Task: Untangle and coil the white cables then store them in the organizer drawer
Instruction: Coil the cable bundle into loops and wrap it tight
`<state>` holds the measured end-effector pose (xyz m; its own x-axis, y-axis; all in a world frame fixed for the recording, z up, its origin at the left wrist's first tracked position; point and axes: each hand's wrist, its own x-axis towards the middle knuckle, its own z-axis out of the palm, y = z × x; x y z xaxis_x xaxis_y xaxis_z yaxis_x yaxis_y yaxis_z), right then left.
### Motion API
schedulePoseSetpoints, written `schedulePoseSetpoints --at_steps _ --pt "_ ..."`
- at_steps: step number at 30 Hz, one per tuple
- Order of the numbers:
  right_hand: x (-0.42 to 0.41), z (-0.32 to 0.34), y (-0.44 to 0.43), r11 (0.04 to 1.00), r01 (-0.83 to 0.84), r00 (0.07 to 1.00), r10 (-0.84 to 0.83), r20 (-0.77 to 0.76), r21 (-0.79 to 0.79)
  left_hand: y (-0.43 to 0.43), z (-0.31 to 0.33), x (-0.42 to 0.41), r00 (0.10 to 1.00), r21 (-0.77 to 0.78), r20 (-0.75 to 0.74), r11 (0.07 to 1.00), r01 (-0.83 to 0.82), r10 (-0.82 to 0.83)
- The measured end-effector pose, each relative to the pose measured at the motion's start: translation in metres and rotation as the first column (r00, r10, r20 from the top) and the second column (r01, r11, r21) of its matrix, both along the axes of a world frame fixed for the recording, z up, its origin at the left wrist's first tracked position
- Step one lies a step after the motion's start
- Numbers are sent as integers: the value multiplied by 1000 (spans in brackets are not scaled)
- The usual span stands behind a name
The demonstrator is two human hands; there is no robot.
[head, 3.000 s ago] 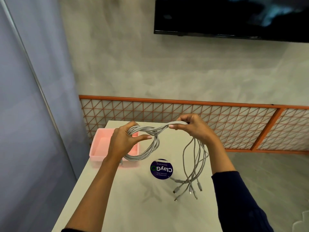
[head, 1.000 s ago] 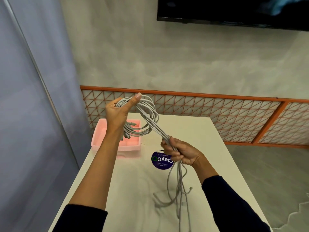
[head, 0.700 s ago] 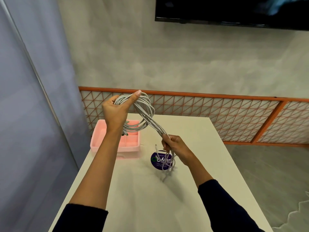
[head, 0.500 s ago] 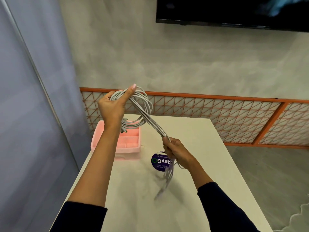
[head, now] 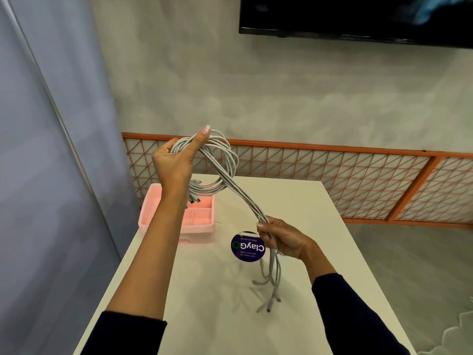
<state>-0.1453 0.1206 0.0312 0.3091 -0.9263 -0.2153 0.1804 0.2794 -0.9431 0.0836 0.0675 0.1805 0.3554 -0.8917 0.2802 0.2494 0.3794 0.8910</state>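
A person in dark sleeves works a bundle of white cables [head: 240,195] above a white table [head: 302,206]. The left hand [head: 174,162], raised toward 11 o'clock in the view, has its fingers curled round several gathered loops, with the thumb stretched up along the top of the coil. The right hand [head: 284,239], lower and at about 4 o'clock from the left, is closed round the straight run of the same bundle, which slants taut between the 2 hands. Below that fist the loose ends hang down toward the tabletop; whether their plugs touch it cannot be told. More plug ends dangle from the coil, just beside the left wrist.

A pink organizer drawer [head: 199,233] with divided compartments sits at the table's 10 o'clock corner, under the left forearm. A round purple sticker [head: 247,246] lies on the table near the middle, just beside the right hand's knuckles. Behind the table runs an orange lattice panel [head: 320,165] along a grey wall, with a dark wall-mounted screen [head: 358,16] at 1 o'clock and a blue-grey curtain [head: 51,149] at 9 o'clock.
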Motion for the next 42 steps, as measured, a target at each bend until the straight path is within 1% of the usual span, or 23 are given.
schedulePoseSetpoints --at_steps 2,3,5,7,9,11,12,14,17,20,22,24,25,26,28,30,31,33,36,37,39,42 --pt "-2 -3 3 997 42 982 -53 -179 -62 -2 1 4 999 8 -30 1000 -25 26" --pt "-3 -4 5 994 54 968 -75 -238 -91 -4 1 6 999 12 -31 999 -29 30" --pt "-4 -8 8 989 91 956 -119 -267 -117 -6 1 10 999 25 -39 999 -28 29" --pt "-7 -12 10 990 113 967 -130 -221 -87 -7 0 13 997 41 -62 998 -38 40" --pt "-13 -16 10 992 118 985 -123 -123 -51 -10 -2 17 997 44 -64 998 -35 38" --pt "-21 -17 11 988 152 988 -152 -15 -12 -12 -6 21 998 46 -61 999 -18 21" --pt "-25 -15 11 987 163 986 -163 13 11 -14 -9 23 998 51 -60 999 -8 11" --pt "-28 -11 12 987 158 987 -159 21 40 -16 -15 28 999 77 -30 997 13 -11" --pt "-31 -6 12 985 161 987 -161 -12 56 -17 -24 32 999 121 -4 991 54 -54" --pt "-33 -6 12 970 186 981 -191 18 156 -17 -27 32 995 151 -29 984 95 -92" --pt "-33 -8 15 962 158 977 -186 109 224 -17 -24 32 994 170 -33 979 112 -108" --pt "-35 -11 19 958 92 942 -172 289 273 -15 -21 33 993 186 -53 976 113 -105" --pt "-37 -13 21 963 58 925 -151 347 263 -15 -21 33 993 203 -54 973 113 -104" --pt "-39 -15 24 974 28 921 -112 373 224 -16 -22 35 994 227 -45 968 108 -100" --pt "-39 -13 27 988 -8 921 -53 387 155 -17 -23 37 995 236 4 967 92 -96" --pt "-42 -10 26 988 45 904 -102 414 146 -17 -24 40 988 207 78 971 116 -134" --pt "-44 -8 25 987 86 894 -136 427 136 -16 -24 41 977 189 145 974 126 -154" --pt "-51 1 21 981 166 884 -193 425 99 -11 -23 43 939 145 296 980 135 -173" --pt "-63 29 17 956 294 899 -275 341 -5 -8 -24 53 855 92 477 979 180 -202" --pt "-67 41 15 939 342 897 -311 313 -47 -6 -23 56 805 99 543 970 223 -241" --pt "-72 65 10 902 413 885 -365 288 -128 -6 -28 59 689 177 655 949 261 -311" --pt "-70 101 1 853 484 851 -407 331 -195 -8 -40 53 514 260 779 931 257 -359"
